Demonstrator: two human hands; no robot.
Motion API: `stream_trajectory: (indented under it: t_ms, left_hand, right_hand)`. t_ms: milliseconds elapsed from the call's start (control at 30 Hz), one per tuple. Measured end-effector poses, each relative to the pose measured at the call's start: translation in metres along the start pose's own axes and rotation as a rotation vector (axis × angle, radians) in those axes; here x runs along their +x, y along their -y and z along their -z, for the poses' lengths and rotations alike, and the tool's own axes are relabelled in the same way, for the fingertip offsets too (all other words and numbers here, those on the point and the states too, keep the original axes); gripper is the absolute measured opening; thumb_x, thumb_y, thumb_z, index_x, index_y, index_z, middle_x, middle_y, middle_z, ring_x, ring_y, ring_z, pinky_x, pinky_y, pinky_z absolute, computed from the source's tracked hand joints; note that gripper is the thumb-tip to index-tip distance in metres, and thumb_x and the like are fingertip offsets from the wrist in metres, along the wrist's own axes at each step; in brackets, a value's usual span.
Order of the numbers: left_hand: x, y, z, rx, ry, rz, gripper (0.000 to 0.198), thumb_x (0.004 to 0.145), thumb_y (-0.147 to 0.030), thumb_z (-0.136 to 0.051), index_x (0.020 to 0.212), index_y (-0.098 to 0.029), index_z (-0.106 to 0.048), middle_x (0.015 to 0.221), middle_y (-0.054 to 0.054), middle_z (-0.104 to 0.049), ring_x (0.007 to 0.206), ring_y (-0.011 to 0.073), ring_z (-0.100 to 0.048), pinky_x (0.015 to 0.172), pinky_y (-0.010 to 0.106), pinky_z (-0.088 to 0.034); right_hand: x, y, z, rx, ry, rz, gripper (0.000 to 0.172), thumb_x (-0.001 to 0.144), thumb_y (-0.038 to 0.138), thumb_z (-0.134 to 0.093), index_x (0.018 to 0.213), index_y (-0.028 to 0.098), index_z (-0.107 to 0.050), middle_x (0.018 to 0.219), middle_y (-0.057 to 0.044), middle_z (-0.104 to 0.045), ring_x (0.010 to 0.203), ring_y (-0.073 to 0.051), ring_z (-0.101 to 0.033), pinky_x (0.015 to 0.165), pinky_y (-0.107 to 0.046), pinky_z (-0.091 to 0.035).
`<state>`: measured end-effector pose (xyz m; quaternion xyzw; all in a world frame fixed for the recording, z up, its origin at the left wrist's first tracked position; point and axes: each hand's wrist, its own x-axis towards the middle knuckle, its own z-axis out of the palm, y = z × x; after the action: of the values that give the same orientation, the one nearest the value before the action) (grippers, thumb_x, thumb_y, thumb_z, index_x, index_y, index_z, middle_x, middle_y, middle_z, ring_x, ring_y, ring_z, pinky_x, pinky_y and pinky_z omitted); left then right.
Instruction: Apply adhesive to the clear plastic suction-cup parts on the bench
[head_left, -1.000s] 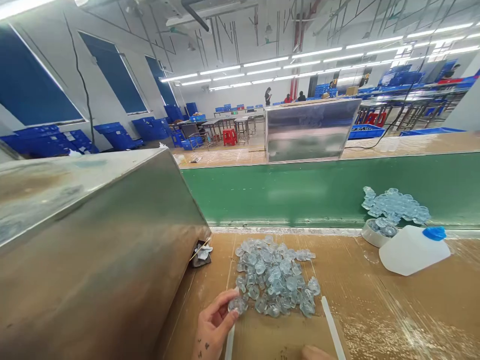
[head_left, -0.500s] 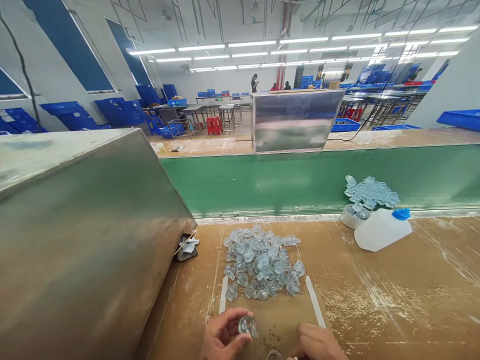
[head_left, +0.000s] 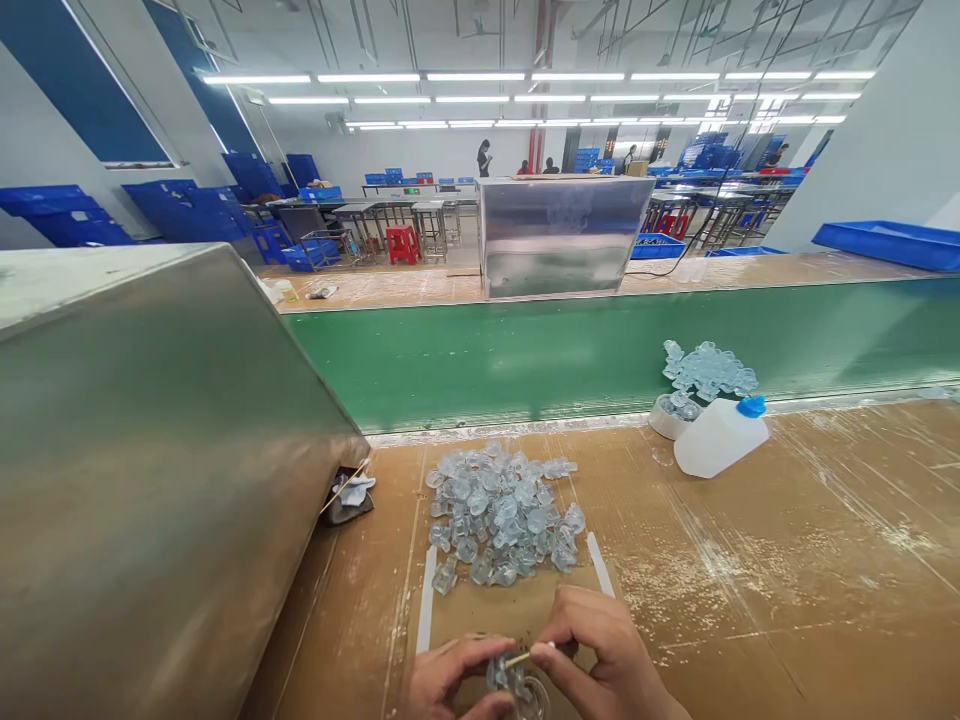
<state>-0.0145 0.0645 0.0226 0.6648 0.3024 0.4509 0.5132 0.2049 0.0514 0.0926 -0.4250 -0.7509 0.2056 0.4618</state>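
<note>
The head-worn camera is looking forward and down across the bench (head_left: 750, 560), with the left hand (head_left: 454, 682) and the right hand (head_left: 600, 650) close up along the bottom edge of the frame. The far factory hall (head_left: 420, 145) is stretching across the upper part of the frame.

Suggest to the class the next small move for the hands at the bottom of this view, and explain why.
Probably work the thin wooden stick in the right hand along the clear moulded plastic piece, steadied by the left hand: the stick's end sits at the piece, and both hands are there.
</note>
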Motion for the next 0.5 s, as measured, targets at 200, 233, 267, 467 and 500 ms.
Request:
stream_trajectory:
  t_ms: [200,233,267,467,500]
  left_hand:
    - [-0.006,0.003,0.000,0.132,-0.111,-0.031,0.037,0.074,-0.031,-0.086,0.109,-0.041,-0.078,0.094,0.002,-0.084,0.084,0.0220,-0.080,0.081,0.022,-0.061]
    - [-0.007,0.004,-0.001,0.127,-0.094,-0.012,0.038,0.074,-0.030,-0.086,0.109,-0.042,-0.078,0.095,0.002,-0.084,0.085,0.0223,-0.080,0.082,0.022,-0.061]
    - [-0.008,0.006,-0.002,0.116,-0.071,0.015,0.038,0.075,-0.029,-0.086,0.110,-0.042,-0.078,0.097,0.002,-0.084,0.087,0.0227,-0.080,0.083,0.023,-0.061]
    - [-0.014,0.017,-0.004,0.054,-0.122,0.062,0.033,0.074,-0.035,-0.086,0.106,-0.041,-0.079,0.095,0.003,-0.084,0.087,0.0232,-0.080,0.080,0.023,-0.062]
    - [-0.015,0.017,-0.004,0.044,-0.129,0.065,0.031,0.074,-0.037,-0.086,0.105,-0.040,-0.080,0.094,0.003,-0.085,0.086,0.0230,-0.080,0.079,0.022,-0.062]
  right_hand:
    - [-0.003,-0.002,0.004,-0.040,0.040,-0.007,0.050,0.108,0.048,-0.045,0.069,0.021,-0.059,0.057,0.002,-0.060,0.052,-0.012,-0.054,0.052,-0.022,-0.038]
    - [-0.003,-0.003,0.004,-0.050,0.032,-0.015,0.049,0.108,0.047,-0.046,0.068,0.021,-0.059,0.057,0.002,-0.060,0.052,-0.012,-0.054,0.051,-0.022,-0.038]
    - [-0.002,-0.004,0.003,-0.053,0.020,-0.022,0.049,0.108,0.046,-0.046,0.068,0.021,-0.059,0.058,0.002,-0.061,0.052,-0.012,-0.054,0.051,-0.022,-0.037]
    - [-0.007,-0.006,-0.004,0.028,0.006,-0.019,0.049,0.107,0.050,-0.047,0.072,0.021,-0.063,0.058,0.001,-0.062,0.053,-0.012,-0.057,0.053,-0.021,-0.039]
    - [-0.009,-0.006,-0.002,0.037,0.008,-0.026,0.049,0.107,0.050,-0.048,0.071,0.021,-0.063,0.057,0.002,-0.062,0.052,-0.011,-0.056,0.052,-0.021,-0.039]
